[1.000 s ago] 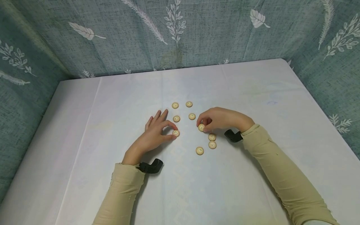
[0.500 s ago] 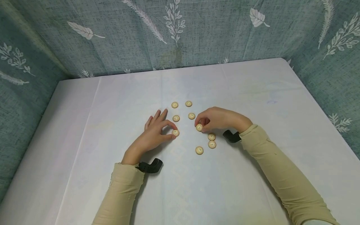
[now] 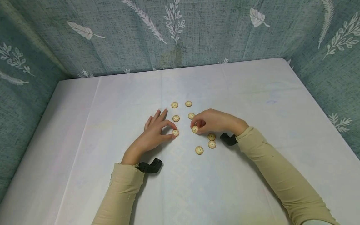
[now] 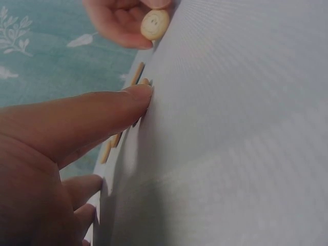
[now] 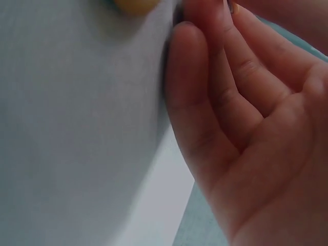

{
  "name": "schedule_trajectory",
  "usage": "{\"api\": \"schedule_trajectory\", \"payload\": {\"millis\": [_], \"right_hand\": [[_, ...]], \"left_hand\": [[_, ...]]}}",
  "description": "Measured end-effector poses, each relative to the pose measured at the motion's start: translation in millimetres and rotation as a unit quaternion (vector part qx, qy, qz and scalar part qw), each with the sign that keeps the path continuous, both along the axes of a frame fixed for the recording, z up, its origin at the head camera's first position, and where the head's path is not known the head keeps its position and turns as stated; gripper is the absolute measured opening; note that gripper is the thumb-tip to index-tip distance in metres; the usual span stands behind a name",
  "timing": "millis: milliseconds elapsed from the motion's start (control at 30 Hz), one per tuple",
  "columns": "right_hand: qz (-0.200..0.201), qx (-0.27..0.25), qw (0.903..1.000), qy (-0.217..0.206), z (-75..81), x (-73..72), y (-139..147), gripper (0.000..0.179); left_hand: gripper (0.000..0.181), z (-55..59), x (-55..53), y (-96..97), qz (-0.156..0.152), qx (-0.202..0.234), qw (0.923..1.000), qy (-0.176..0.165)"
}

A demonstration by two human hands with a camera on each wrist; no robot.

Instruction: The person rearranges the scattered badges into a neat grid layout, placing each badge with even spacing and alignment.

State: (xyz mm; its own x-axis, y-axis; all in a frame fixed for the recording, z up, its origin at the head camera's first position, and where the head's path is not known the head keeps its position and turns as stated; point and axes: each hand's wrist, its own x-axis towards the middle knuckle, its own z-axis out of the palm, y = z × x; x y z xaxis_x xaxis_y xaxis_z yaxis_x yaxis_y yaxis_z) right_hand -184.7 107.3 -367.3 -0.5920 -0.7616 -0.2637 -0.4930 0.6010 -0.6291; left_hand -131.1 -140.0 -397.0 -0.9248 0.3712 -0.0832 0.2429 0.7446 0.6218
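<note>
The left hand point(image 3: 152, 135) pinches a round tan button point(image 3: 175, 133); at its three o'clock, the right hand point(image 3: 216, 121) holds a tilted, matching button point(image 3: 195, 129), holes showing.

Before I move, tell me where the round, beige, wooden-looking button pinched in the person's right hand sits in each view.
Head: the round, beige, wooden-looking button is slightly right of and below centre.
Left wrist: near the top edge, slightly left of centre.
Right wrist: I cannot make it out for certain.
Shared landmark: the bare right hand, in all three views.
</note>
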Motion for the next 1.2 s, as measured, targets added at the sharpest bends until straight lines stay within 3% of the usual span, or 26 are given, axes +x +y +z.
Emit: {"api": "schedule_trajectory", "payload": {"millis": [1200], "right_hand": [[-0.003, -0.005, 0.9996, 0.029, -3.3, 5.2, -5.9, 0.018]], "left_hand": [[0.017, -2.0, -0.7, -0.7, -0.001, 0.002, 1.0000, -0.001]]}}
